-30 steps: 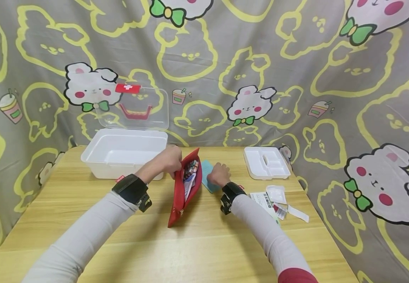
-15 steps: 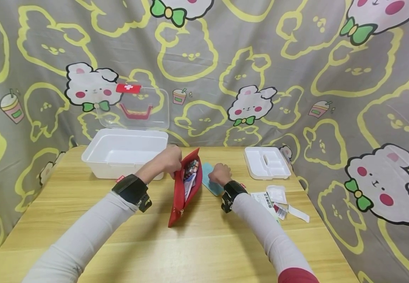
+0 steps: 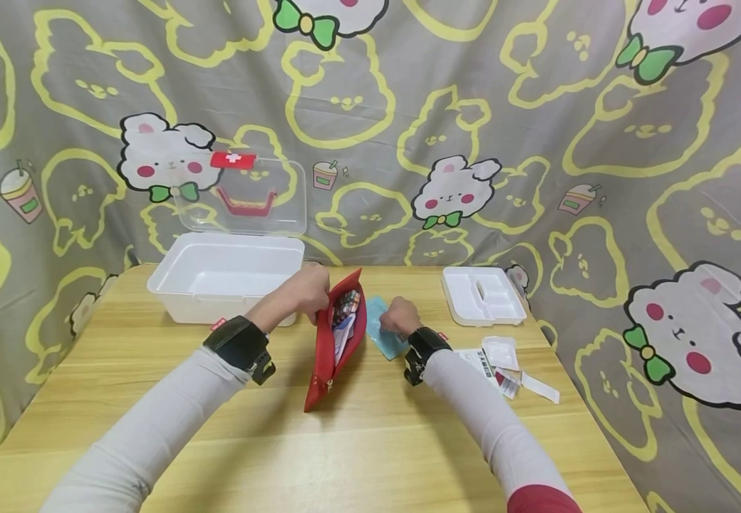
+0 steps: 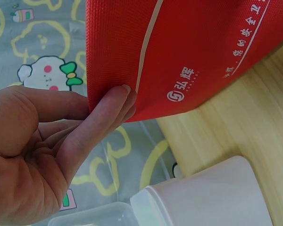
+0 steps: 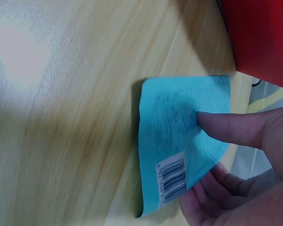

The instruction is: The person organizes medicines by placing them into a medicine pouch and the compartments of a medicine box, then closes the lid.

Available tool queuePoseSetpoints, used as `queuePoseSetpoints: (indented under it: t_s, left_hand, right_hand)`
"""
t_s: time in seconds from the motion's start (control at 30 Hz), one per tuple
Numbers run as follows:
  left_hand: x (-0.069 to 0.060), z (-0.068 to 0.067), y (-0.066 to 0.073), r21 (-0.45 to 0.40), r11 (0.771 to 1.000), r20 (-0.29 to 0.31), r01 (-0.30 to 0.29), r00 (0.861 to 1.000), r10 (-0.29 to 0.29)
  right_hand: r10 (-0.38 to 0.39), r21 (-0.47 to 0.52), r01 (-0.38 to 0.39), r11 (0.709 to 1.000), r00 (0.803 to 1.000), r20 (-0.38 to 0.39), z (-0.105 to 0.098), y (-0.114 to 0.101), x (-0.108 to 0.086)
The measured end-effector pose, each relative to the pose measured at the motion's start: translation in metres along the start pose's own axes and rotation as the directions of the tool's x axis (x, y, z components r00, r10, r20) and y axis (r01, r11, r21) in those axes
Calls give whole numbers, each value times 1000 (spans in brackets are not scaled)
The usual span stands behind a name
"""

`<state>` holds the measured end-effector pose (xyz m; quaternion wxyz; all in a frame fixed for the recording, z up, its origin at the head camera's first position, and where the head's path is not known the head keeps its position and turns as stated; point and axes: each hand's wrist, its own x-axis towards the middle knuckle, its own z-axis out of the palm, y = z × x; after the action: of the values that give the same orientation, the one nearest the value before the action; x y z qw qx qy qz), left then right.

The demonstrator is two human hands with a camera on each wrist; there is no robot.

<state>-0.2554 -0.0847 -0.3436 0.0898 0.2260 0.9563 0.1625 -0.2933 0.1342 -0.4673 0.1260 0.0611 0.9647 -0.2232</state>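
Note:
My left hand (image 3: 306, 291) pinches the top edge of a red zippered pouch (image 4: 146, 61), which stands on the table with its mouth open. Packed inside the pouch are a patterned bundle (image 3: 346, 306) and white papers or packets (image 3: 343, 336). Right of the pouch, my right hand (image 3: 400, 317) pinches a flat light-blue packet (image 5: 184, 122) with a barcode. In the right wrist view the thumb lies on the packet's printed face and the other fingers go beneath it. That packet is close to the table top; whether its far edge touches is hard to tell.
A white box (image 3: 226, 306) with a raised clear lid (image 3: 287, 206) stands at the back left. At the back right is a white compartment tray (image 3: 460, 303). In front of it lie a white square packet (image 3: 500, 352), a printed packet (image 3: 473, 362) and a white strip (image 3: 540, 387).
The light-blue packet has shifted and tilted slightly in the right hand, with its near end lifting. The left hand and red pouch have stayed put.

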Motion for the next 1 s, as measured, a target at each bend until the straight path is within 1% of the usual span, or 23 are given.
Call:
queuePoseSetpoints:
  t_s: [0.13,0.2,0.27,0.37,0.43,0.53,0.67,0.77,0.83,0.9,1.0]
  left_hand:
    - [0,0,-1,0,1000,3,5,1000,-5]
    - [0,-1,-1,0,1000,6,7,1000,-7]
    - [-1,-1,0,-3,1000,9,8,1000,-8]
    - [0,-1,0,-8,1000,10,11,1000,-11]
    - [0,-1,-1,-8,1000,10,11,1000,-11]
    - [1,-1,-1,-12,1000,13,14,1000,-14]
    - [0,-2,-1,-22,1000,22,21,1000,-20]
    - [0,-3,-1,-28,999,32,25,999,-24]
    - [0,-3,-1,-26,999,38,28,999,-27]
    - [0,-3,-1,-25,999,44,30,999,-29]
    - [1,-2,-1,-23,999,50,36,998,-35]
  right_hand:
    - [-71,-34,69,997,997,-44,0,5,3]
    - [-96,-60,92,994,993,-69,0,8,5]
    - [-94,-70,88,994,992,-84,0,10,6]
    - [-60,-34,58,998,995,-84,-1,11,6]
    - [-30,-8,30,1000,998,-64,-4,10,6]
    - [-20,6,20,1000,999,-28,-11,6,4]
    - [-22,74,20,997,999,24,-21,0,4]
    - [-8,143,-3,990,997,79,-27,-1,3]
    - [-1,164,-17,986,994,111,-30,-2,1]
    - [-2,170,-21,985,992,130,-33,-2,-1]
    - [-14,177,-7,984,993,120,-37,-3,-5]
